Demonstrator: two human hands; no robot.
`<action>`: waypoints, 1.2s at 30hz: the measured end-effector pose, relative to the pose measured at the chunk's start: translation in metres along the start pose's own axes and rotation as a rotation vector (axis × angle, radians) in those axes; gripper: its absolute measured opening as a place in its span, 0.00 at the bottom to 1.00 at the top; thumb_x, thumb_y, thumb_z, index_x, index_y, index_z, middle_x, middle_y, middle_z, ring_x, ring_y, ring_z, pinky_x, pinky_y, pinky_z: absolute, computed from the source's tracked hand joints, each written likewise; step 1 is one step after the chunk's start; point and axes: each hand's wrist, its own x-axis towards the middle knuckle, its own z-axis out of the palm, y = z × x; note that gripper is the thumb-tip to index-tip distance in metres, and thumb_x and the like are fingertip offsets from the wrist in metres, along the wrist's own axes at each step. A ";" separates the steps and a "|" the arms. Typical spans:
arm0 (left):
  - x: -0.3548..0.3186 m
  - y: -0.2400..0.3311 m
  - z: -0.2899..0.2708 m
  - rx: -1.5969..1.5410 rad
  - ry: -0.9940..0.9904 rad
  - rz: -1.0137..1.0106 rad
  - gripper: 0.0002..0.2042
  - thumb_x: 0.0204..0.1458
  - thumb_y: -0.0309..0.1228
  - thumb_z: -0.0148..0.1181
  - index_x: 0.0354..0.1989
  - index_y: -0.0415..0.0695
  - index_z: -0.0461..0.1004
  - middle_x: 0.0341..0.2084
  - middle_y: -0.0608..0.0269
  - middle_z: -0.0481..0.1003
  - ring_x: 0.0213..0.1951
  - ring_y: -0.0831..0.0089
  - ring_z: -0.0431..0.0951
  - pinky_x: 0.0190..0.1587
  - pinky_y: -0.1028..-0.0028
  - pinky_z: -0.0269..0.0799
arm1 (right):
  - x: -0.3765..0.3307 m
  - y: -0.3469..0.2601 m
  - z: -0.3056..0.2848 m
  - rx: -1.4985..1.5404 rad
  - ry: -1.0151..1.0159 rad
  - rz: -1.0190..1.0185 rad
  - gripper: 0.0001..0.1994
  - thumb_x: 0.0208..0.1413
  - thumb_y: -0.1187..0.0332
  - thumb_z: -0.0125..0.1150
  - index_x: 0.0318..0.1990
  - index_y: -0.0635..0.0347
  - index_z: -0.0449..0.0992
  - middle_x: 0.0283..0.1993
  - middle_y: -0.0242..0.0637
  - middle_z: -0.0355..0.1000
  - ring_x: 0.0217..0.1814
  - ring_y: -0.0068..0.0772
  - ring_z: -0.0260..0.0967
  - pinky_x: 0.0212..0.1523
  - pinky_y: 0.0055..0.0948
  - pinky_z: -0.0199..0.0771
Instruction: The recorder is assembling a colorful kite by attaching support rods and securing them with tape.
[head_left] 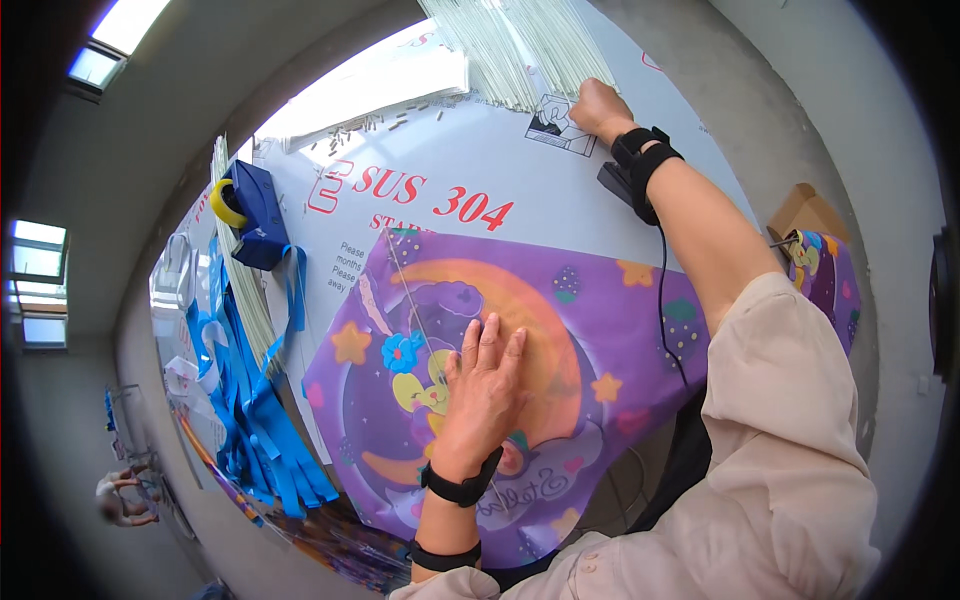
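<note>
A purple kite (600, 290), printed with a moon, stars and a yellow cartoon animal, lies spread on the table before me. One thin rod (405, 285) runs down its length from the top corner. My left hand (487, 385) presses flat on its middle, fingers stretched out. Farther off to the right, my right hand (598, 108) is closed at the near ends of a bundle of thin pale rods (555, 45). Its fingertips are hidden, so whether a rod is in them does not show.
Blue ribbon strips (260, 430) hang over the left edge beside a blue tape dispenser (258, 215). White strips (375, 95) and small scattered tubes (370, 125) lie on the far table. A black cable (664, 300) crosses the kite. Another person (125, 495) works far left.
</note>
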 end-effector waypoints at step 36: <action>-0.068 -0.017 0.029 -1.500 0.650 -0.582 0.04 0.54 0.22 0.53 0.36 0.36 0.70 0.19 0.68 0.70 0.19 0.86 0.68 0.19 0.86 0.62 | 0.017 -0.183 0.109 0.026 0.321 -0.691 0.13 0.52 0.64 0.59 0.41 0.61 0.74 0.44 0.43 0.72 0.45 0.49 0.71 0.49 0.37 0.71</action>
